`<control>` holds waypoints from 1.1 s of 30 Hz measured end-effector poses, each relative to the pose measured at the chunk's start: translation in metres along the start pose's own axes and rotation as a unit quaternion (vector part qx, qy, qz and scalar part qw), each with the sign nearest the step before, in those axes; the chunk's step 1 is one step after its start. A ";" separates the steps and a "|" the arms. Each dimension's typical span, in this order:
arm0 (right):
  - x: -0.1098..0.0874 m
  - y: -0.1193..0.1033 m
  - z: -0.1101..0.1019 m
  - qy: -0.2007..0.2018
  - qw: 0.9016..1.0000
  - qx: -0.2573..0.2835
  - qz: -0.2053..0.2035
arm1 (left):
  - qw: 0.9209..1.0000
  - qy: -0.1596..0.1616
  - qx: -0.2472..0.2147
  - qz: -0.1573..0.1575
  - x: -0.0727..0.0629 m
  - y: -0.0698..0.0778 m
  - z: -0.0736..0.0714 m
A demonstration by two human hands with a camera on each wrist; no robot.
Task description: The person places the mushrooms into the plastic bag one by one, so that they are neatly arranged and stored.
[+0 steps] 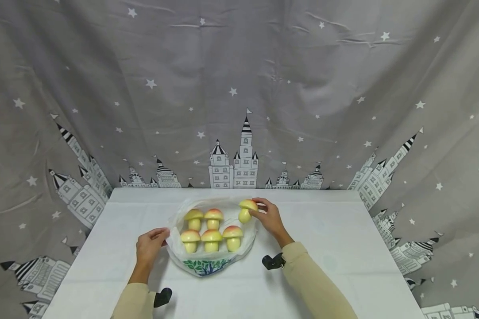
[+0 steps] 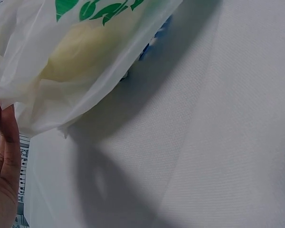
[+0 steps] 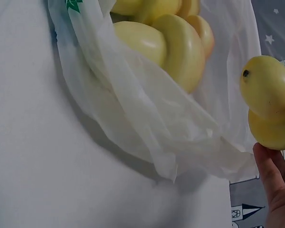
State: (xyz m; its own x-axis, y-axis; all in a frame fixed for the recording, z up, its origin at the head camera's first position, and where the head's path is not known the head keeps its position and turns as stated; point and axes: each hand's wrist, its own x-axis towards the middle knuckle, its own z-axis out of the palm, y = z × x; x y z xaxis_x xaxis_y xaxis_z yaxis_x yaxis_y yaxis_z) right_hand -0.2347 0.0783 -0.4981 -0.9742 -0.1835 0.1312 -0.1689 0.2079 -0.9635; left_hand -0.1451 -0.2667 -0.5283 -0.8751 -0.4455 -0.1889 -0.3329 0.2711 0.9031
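A white plastic bag (image 1: 245, 248) with a green and blue tree print lies spread open on the table. Several yellow toy mushrooms (image 1: 211, 240) with reddish cap tops stand inside it in two rows. At the bag's left edge, my left hand (image 1: 148, 246) pinches the plastic between thumb and fingers; the left wrist view shows the fingertips at the bag's rim (image 2: 33, 102). My right hand (image 1: 269, 218) grips another toy mushroom (image 1: 245, 216) by its cap, over the bag's right back edge. In the right wrist view that mushroom (image 3: 268, 90) has a dark spot on its stem end.
The bag rests on a white-covered table (image 1: 327, 270). Behind the table hangs a grey curtain (image 1: 287, 110) printed with castles and stars, which also runs down both sides. A black wrist camera (image 1: 273, 261) sticks out from the right sleeve, another (image 1: 162, 297) from the left.
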 end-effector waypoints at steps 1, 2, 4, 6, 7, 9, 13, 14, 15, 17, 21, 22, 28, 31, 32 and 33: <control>0.000 -0.005 0.001 -0.002 1.000 -0.003 -0.010 | 1.000 0.000 -0.001 0.000 0.000 0.000 0.000; 0.000 -0.008 0.003 -0.004 1.000 -0.006 -0.014 | 1.000 -0.001 -0.003 0.001 0.000 0.001 0.000; 0.005 -0.004 0.007 -0.007 1.000 -0.016 -0.016 | 1.000 0.000 -0.006 0.001 0.001 0.001 0.000; 0.011 0.005 0.012 -0.007 0.999 -0.033 -0.015 | 1.000 0.001 -0.005 0.000 0.001 0.002 0.000; 0.013 0.009 0.014 -0.009 0.999 -0.039 -0.012 | 1.000 0.002 -0.006 -0.002 0.001 0.003 0.000; 0.019 0.019 0.017 -0.013 0.998 -0.053 -0.011 | 1.000 0.001 -0.007 -0.003 0.000 0.003 0.000; 0.024 0.025 0.022 -0.023 0.997 -0.063 -0.036 | 1.000 0.001 -0.013 -0.002 -0.001 0.004 -0.001; 0.025 0.026 0.024 -0.024 0.997 -0.065 -0.040 | 1.000 0.001 -0.015 -0.003 -0.001 0.005 -0.001; 0.026 0.027 0.024 -0.027 0.997 -0.064 -0.040 | 1.000 0.001 -0.015 -0.004 0.000 0.005 -0.001; 0.029 0.026 0.027 -0.028 0.997 -0.067 -0.036 | 1.000 0.001 -0.013 -0.004 0.000 0.004 -0.002; 0.035 0.028 0.033 -0.030 0.996 -0.083 -0.006 | 1.000 -0.001 -0.008 -0.004 0.000 0.003 -0.001; 0.035 0.029 0.035 -0.031 0.995 -0.095 -0.002 | 1.000 -0.002 -0.005 -0.005 0.000 0.003 -0.001; 0.036 0.032 0.042 -0.044 0.988 -0.148 0.012 | 1.000 -0.008 -0.002 -0.007 0.000 0.001 -0.001; 0.035 0.031 0.045 -0.051 0.986 -0.160 0.013 | 1.000 -0.007 -0.005 -0.007 0.001 0.000 -0.001; 0.034 0.030 0.046 -0.053 0.985 -0.164 0.015 | 1.000 -0.007 -0.004 -0.007 0.000 0.000 -0.001; 0.034 0.030 0.046 -0.055 0.985 -0.165 0.017 | 1.000 -0.007 -0.005 -0.006 0.000 0.000 -0.001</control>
State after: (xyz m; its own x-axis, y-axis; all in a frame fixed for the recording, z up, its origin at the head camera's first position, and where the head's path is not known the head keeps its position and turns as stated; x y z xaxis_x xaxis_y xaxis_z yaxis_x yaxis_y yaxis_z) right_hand -0.2656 0.0336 -0.5331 -0.9609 -0.2712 0.0564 -0.1941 0.5140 -0.8355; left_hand -0.1449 -0.2677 -0.5278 -0.8758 -0.4368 -0.2055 -0.3402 0.2567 0.9046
